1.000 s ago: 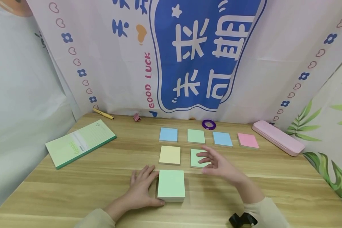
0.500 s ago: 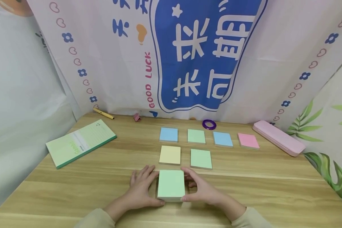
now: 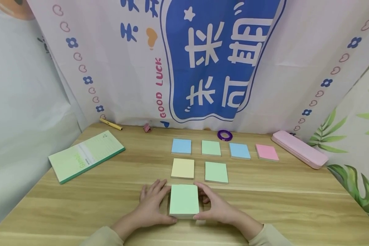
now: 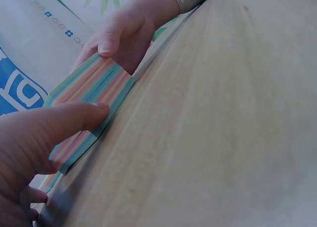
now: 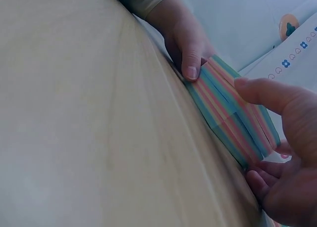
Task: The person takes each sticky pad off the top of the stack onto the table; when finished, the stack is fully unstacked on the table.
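Note:
A thick stack of sticky notes (image 3: pixel 184 200) with a light green top sits near the front of the table, between both hands. Its sides show pink, yellow, blue and green stripes in the left wrist view. My left hand (image 3: pixel 153 205) holds the stack's left side, thumb at the near corner and fingers toward the far corner. From the right, my right hand (image 3: pixel 218 206) grips it, its thumb (image 5: pixel 257 91) higher on the near side than the left thumb (image 5: pixel 190 66). Just behind lie a yellow sticky note pad (image 3: pixel 182 168) and a green sticky note pad (image 3: pixel 216 172).
Farther back runs a row of thin pads: blue (image 3: pixel 181 146), green (image 3: pixel 211 148), blue (image 3: pixel 239 151) and pink (image 3: pixel 266 152). A purple tape roll (image 3: pixel 225 135), pink case (image 3: pixel 299 149), binder clip (image 3: pixel 147 127), yellow pen (image 3: pixel 111 124) and green notebook (image 3: pixel 86 156) lie around them.
My right hand has come from above the front green pad, leftward and nearer, onto the right side of the stack. The left hand and the stack have stayed in place.

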{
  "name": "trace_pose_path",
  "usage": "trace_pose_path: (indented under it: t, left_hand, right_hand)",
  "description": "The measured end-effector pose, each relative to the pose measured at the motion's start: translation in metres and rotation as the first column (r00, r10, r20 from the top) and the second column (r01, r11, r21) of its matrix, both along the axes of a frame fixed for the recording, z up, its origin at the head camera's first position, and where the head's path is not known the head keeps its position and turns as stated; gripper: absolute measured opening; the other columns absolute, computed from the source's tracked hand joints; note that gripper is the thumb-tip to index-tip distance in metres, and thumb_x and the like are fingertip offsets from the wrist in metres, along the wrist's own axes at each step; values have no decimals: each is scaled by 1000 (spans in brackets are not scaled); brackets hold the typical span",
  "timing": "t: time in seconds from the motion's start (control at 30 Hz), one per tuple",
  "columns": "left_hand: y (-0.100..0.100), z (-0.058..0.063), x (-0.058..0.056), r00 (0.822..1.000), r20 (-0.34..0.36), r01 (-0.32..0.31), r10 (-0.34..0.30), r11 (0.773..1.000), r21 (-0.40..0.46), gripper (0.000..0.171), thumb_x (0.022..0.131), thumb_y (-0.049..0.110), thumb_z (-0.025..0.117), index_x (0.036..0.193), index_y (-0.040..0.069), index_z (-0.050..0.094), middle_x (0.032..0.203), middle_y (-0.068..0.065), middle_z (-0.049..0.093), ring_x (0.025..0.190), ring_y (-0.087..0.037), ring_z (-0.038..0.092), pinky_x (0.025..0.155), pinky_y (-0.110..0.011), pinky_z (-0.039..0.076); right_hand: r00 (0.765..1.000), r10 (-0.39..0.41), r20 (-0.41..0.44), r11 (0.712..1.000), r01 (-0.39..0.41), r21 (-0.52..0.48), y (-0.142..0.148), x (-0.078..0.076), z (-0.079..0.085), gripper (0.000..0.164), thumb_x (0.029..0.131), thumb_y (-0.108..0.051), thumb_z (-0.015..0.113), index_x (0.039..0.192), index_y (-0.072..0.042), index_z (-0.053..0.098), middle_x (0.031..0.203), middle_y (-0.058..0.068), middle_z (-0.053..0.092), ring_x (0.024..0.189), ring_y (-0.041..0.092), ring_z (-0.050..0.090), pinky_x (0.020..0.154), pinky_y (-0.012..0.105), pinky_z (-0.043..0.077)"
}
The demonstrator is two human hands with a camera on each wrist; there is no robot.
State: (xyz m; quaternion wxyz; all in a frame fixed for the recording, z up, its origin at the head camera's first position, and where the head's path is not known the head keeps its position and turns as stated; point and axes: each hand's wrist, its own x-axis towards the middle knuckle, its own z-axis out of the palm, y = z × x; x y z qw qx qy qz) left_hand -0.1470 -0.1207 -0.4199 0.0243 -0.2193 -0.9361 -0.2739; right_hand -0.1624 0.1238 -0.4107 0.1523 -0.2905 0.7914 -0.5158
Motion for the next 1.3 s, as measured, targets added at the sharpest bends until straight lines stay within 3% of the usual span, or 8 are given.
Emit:
trace_pose_path:
  t: [0.1,0.3,0.43,0.57,0.7,0.87,1.1,1.3]
  left_hand:
    - [-1,-1,1,1000,12,9,-9,1000,4,87,52,62,68,122,15,44,133,-16,29,123,-36,15,90,-60,-4]
    - [-2,-1,0,999,20,26,-26,1000,5,88,55,63,66,123,13,42,134,-16,27,123,-36,14,89,-60,-5]
    - [-2,-1,0,1000,10,19,-19,1000,-3,89,55,61,67,124,12,42,135,-16,27,123,-35,14,90,-60,-4]
    - [-2,-1,1,1000,13,14,-14,1000,-3,89,54,62,67,124,12,42,135,-15,27,123,-35,14,90,-60,-4]
    - [-2,-1,1,1000,20,22,-22,1000,6,89,55,62,66,124,12,42,135,-16,26,123,-36,13,90,-59,-5]
    - [-1,-1,1,999,17,28,-28,1000,12,87,55,61,67,123,12,42,135,-16,26,123,-36,13,90,-60,-5]
    - [-1,-1,0,1000,12,19,-20,1000,6,87,55,61,68,123,13,43,134,-16,27,123,-35,13,90,-59,-5]
    - [-1,-1,0,1000,12,12,-12,1000,3,88,54,62,67,123,13,43,134,-15,27,123,-35,14,91,-59,-5]
  right_hand:
    - [1000,13,18,1000,-12,-27,2,-1,-1,85,69,-18,73,135,-7,21,119,9,39,104,23,39,85,32,37]
    - [979,59,194,983,-24,-181,15,-3,3,86,72,-4,68,136,-3,11,118,18,40,104,28,42,86,33,38]
    - [944,148,293,943,-45,-329,24,-5,7,88,72,7,63,136,-3,3,116,25,44,101,32,47,81,35,42]
    - [921,220,321,900,-65,-430,32,-7,14,91,69,13,59,137,-5,1,119,26,42,101,34,48,78,36,44]
    - [921,255,294,865,-82,-494,47,-12,21,91,69,16,55,137,-6,-2,117,25,42,97,31,50,77,33,45]
    - [940,243,242,842,-80,-534,81,-23,32,88,73,18,49,135,-6,-8,117,21,43,97,27,50,81,33,43]
    - [962,185,199,835,-47,-549,133,-37,39,84,77,19,43,135,-9,-12,114,17,45,94,20,50,77,27,44]
    - [962,110,251,853,38,-520,168,-46,26,83,78,20,40,135,-13,-10,116,13,45,98,20,49,81,30,42]
